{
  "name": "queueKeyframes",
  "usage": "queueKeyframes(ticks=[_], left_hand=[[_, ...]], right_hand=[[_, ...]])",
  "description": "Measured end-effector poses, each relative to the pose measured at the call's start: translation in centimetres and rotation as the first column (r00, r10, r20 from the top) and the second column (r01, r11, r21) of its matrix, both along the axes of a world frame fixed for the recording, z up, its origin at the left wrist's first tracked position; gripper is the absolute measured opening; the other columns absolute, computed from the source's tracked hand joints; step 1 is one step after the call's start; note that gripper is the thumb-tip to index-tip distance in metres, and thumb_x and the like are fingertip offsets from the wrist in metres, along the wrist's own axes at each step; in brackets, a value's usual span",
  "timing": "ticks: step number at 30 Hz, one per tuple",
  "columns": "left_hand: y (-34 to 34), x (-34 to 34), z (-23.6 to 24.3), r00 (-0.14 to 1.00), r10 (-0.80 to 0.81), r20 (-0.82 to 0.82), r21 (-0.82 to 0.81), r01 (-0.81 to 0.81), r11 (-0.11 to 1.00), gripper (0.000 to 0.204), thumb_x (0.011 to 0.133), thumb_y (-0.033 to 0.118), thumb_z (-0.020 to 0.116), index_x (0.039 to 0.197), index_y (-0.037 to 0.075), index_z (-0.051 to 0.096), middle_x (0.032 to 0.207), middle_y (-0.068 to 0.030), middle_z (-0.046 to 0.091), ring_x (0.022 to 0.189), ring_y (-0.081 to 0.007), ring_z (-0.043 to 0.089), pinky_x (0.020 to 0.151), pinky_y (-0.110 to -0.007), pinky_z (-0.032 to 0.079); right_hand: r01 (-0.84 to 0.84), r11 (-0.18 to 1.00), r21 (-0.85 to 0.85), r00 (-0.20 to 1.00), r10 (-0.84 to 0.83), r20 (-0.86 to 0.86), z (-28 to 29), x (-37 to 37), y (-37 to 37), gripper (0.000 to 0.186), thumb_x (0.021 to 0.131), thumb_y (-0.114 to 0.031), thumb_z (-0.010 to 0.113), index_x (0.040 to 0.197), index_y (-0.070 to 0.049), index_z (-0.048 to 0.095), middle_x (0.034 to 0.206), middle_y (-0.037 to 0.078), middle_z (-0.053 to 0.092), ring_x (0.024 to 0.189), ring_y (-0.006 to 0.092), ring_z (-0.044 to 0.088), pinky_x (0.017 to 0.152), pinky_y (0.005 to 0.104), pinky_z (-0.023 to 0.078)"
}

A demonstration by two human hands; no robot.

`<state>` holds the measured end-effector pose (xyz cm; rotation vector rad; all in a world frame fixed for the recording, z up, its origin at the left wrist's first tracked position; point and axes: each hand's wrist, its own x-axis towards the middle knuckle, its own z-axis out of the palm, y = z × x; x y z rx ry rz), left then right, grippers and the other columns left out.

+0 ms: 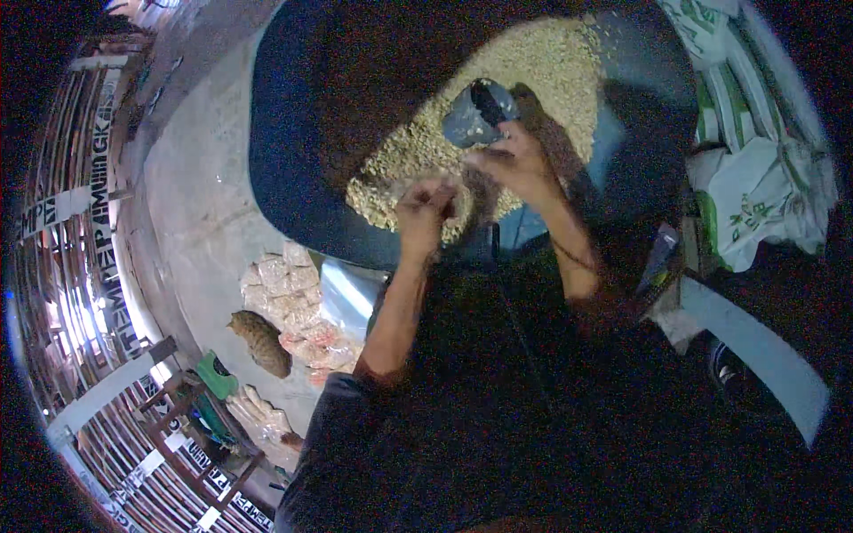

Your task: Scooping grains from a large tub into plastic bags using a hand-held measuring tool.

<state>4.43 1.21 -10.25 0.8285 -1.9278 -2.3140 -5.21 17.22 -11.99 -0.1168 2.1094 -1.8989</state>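
My right hand (524, 169) is closed around a grey-blue cup-like scoop (471, 115), tilted over a heap of pale yellowish pieces (533, 75). The pieces lie in a large dark blue tub (289, 200). Lower and to the left, the fingers of my left hand (425, 206) are pinched together on what looks like a clear plastic bag (462, 206). That bag sits between my two hands, and its outline is blurred. Parts of the heap lie in shadow, which makes single pieces hard to make out.
Filled clear bags (284, 289) lie on the floor left of the tub, beside a tabby cat (260, 344). White and green sacks (755, 200) stand at the right. A slatted rack (80, 169) runs along the left. A pale curved strip (755, 346) lies at the lower right.
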Motion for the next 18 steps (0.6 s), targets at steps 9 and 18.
queueKeyframes(ticks=[9,18], left_hand=[[-0.3,1.0,1.6,0.997,-0.067,-0.039,-0.338,0.049,0.940,0.009,0.084,0.008,0.067,0.081,0.003,0.059,0.067,-0.0020,0.059,0.058,-0.0092,0.053,0.052,-0.024,0.044],[0.7,-0.8,3.1,0.997,0.067,0.028,0.255,-0.072,0.964,0.005,0.083,0.006,0.062,0.084,0.006,0.058,0.069,-0.0032,0.059,0.055,-0.0120,0.056,0.046,-0.025,0.046]], right_hand=[[0.016,0.998,0.053,0.999,-0.014,-0.044,2.1,2.7,5.5,0.047,0.077,-0.015,0.075,0.115,0.002,0.051,0.098,0.013,0.066,0.088,0.0193,0.064,0.076,0.0313,0.052],[0.022,0.994,-0.103,0.992,-0.034,-0.118,6.8,4.4,6.4,0.046,0.072,-0.020,0.079,0.106,-0.002,0.055,0.094,0.003,0.062,0.087,0.0107,0.056,0.076,0.0274,0.048]])
